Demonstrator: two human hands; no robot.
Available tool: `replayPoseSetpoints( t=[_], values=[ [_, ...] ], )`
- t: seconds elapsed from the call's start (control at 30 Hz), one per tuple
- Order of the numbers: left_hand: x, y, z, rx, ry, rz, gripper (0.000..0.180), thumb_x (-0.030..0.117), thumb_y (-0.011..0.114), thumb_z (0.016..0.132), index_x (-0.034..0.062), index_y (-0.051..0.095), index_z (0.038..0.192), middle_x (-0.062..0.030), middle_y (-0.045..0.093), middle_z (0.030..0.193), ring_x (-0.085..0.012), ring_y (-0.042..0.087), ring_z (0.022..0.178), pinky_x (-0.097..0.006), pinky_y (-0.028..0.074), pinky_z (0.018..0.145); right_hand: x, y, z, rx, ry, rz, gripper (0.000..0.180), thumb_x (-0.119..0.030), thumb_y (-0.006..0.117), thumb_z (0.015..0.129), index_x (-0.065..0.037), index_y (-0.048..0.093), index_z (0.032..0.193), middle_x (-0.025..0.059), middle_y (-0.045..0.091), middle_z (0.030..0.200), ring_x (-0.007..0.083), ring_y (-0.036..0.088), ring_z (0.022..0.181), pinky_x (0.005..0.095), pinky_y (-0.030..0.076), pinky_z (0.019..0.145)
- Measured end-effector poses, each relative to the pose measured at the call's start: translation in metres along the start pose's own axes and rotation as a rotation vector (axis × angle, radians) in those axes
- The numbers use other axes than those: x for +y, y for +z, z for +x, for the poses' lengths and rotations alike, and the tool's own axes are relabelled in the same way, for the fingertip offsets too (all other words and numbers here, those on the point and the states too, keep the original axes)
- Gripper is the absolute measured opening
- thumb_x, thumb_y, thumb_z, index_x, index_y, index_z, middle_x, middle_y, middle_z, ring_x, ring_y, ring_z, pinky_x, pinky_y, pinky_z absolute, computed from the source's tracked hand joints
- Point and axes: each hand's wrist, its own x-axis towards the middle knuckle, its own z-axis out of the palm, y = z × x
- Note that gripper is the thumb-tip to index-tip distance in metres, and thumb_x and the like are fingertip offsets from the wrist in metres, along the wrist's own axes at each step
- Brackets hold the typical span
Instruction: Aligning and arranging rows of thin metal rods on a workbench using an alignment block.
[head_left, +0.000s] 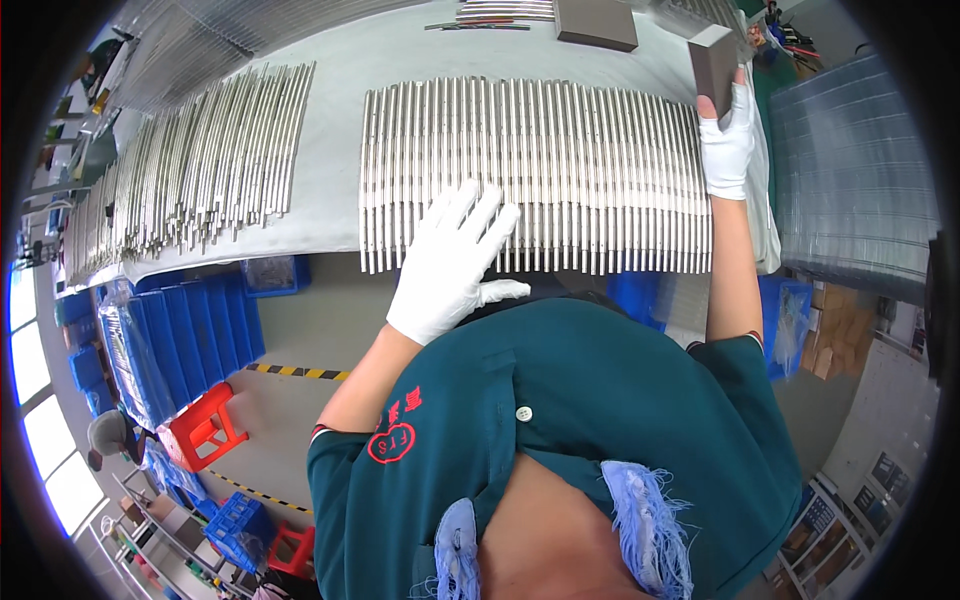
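Note:
A wide row of thin silvery metal rods [535,150] lies side by side on the pale-covered table. My left hand [450,260], in a white glove, rests with its fingers spread over the near ends of the rods, left of the middle. At the row's right end, my right hand [727,150] grips a grey-brown rectangular block [712,75] with a pale end face. This glove leaves the thumb tip and a fingertip bare. The block stands tilted, its lower end by the last rods; whether it touches them I cannot tell.
More rods [215,150] lie in an uneven row at the left. A second grey-brown block [597,24] sits at the table's far side, beside a few loose rods [505,12]. Clear plastic sheeting [850,170] covers a stack at right. Blue bins [190,320] and a red stool [207,428] stand below left.

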Motion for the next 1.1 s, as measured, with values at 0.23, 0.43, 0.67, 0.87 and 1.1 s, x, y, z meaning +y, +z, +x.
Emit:
replayPoseSetpoints(
  t=[0.23,0.43,0.67,0.87,1.1],
  values=[
    [0.007,0.007,0.021,-0.045,0.059,0.052,0.094,0.055,0.074,0.066,0.0058,0.047,0.142,-0.0174,0.05,0.14,-0.0372,0.04,0.135,-0.048,0.029,0.115,-0.003,0.004,-0.001,0.041,0.229,0.307,0.073,-0.036,0.067,0.095,0.001,0.036,0.149,0.02,0.044,0.149,0.029,0.048,0.133,0.034,0.037,0.11],
    [0.003,0.006,0.016,-0.104,0.096,-0.041,0.089,0.06,0.066,0.074,0.0069,0.047,0.142,-0.0181,0.047,0.144,-0.0385,0.038,0.138,-0.05,0.026,0.117,0.006,-0.002,0.001,0.083,0.371,0.365,0.078,-0.036,0.066,0.095,0.002,0.027,0.152,0.0175,0.043,0.148,0.0243,0.045,0.132,0.0312,0.033,0.11],
    [-0.051,-0.022,0.009,-0.032,-0.084,0.197,0.095,0.073,0.053,0.079,0.0059,0.044,0.145,-0.0256,0.042,0.147,-0.0425,0.032,0.141,-0.054,0.018,0.117,0.009,-0.004,0.004,0.1,0.424,0.383,0.084,-0.04,0.066,0.095,0.004,0.024,0.152,0.0182,0.041,0.149,0.0245,0.044,0.134,0.0313,0.034,0.111],
    [-0.058,-0.012,0.016,0.022,-0.15,0.193,0.094,0.069,0.062,0.077,0.0092,0.044,0.147,-0.0266,0.04,0.148,-0.0435,0.031,0.141,-0.055,0.014,0.118,0.014,-0.002,0.003,0.096,0.428,0.347,0.084,-0.039,0.065,0.095,0.004,0.022,0.153,0.0162,0.04,0.151,0.0235,0.043,0.135,0.0312,0.033,0.112],
    [-0.063,-0.013,0.014,-0.001,-0.112,0.149,0.097,0.076,0.052,0.079,0.0083,0.041,0.148,-0.0266,0.038,0.15,-0.0431,0.03,0.141,-0.056,0.015,0.118,0.016,-0.005,0.001,0.06,0.465,0.327,0.08,-0.037,0.062,0.098,0.002,0.021,0.154,0.0156,0.038,0.153,0.0228,0.042,0.136,0.0318,0.031,0.113]
  ],
)
